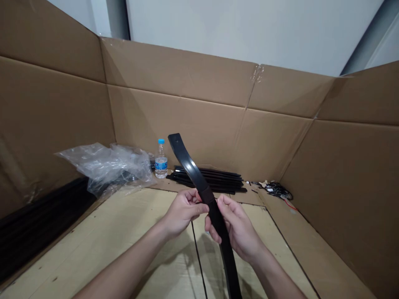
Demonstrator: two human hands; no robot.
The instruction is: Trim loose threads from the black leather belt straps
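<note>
A long, curved black strip [191, 168] rises from the bottom edge of the view and tilts to the left. Its upper stretch is glossy with a small hole near the tip, while the lower stretch looks matte, with a dark band at the join. At that join my left hand [183, 209] pinches the strip's left edge, thumb against it. My right hand [238, 224] grips the matte part from the right, fingers curled behind it. A thin black line [198, 257] runs down below my left hand; I cannot tell whether it is a cord or a seam.
Tall cardboard walls [174, 112] surround the pale work surface [124, 232]. Several black strips [215, 178] lie at the back. Beside them stand a water bottle [161, 160] and crumpled clear plastic [115, 164]. Dark lengths [40, 220] lie at left, tangled black cords [279, 190] at right.
</note>
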